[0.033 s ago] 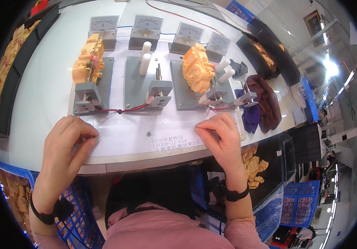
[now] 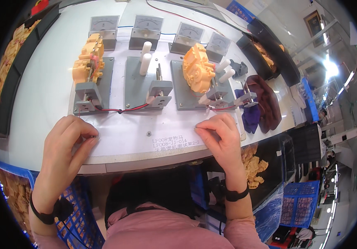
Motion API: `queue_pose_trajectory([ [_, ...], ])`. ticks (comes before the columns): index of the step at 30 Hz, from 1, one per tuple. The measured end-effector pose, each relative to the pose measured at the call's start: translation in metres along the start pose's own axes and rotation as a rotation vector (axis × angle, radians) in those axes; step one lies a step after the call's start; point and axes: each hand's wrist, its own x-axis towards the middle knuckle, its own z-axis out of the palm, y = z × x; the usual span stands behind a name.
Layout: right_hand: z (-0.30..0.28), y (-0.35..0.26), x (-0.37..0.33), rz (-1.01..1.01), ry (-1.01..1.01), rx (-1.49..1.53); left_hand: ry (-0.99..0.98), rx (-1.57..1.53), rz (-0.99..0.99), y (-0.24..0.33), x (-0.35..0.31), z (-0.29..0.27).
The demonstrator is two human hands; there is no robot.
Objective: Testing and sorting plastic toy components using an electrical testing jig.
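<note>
My left hand [image 2: 68, 145] rests at the front left of the white table, fingers curled, thumb and forefinger tips close together. A tiny dark spot shows at those tips, too small to name. On the right, my right hand [image 2: 222, 139] is pinched, thumb against forefinger; anything between them is hidden. Beyond the left hand, a yellow plastic gearbox housing [image 2: 84, 66] sits on a grey test fixture [image 2: 106, 79]. Another yellow gearbox housing [image 2: 198, 72] is on the right fixture [image 2: 178, 93], beyond my right hand. The middle fixture [image 2: 133, 89] carries white posts [image 2: 145, 62] and no housing.
Several analog meters [image 2: 147, 27] line the back. Red and black wires [image 2: 120, 111] run between fixtures. A black bin [image 2: 25, 62] of yellow parts stands left, another [image 2: 257, 54] at back right. A dark cloth [image 2: 267, 103] lies right. Blue crates [image 2: 301, 203] stand below.
</note>
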Motion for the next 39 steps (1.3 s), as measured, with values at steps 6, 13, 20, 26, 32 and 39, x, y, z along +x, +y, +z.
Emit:
queue_pose_trajectory([
  [6, 0.0011, 0.0006, 0.0005, -0.020, 0.012, -0.002, 0.008, 0.032, 0.002, 0.0019, 0.0011, -0.0013],
  [13, 0.0016, 0.0003, -0.0001, -0.011, 0.016, -0.005, 0.011, 0.033, -0.013, 0.0021, 0.0004, -0.0004],
  [20, 0.0015, 0.0000, 0.0000, -0.011, 0.016, -0.006, 0.011, 0.021, 0.002, -0.0011, -0.0004, 0.0008],
  [26, 0.0019, -0.0007, 0.0004, -0.009, 0.015, -0.007, 0.006, 0.035, 0.007, 0.0009, 0.0005, -0.0013],
  [32, 0.0011, -0.0020, -0.0002, 0.007, 0.006, -0.011, 0.007, 0.027, 0.002, 0.0013, 0.0001, -0.0011],
  [39, 0.0016, -0.0014, -0.0016, 0.017, 0.008, -0.015, 0.012, 0.031, 0.007, 0.0010, -0.0004, -0.0007],
])
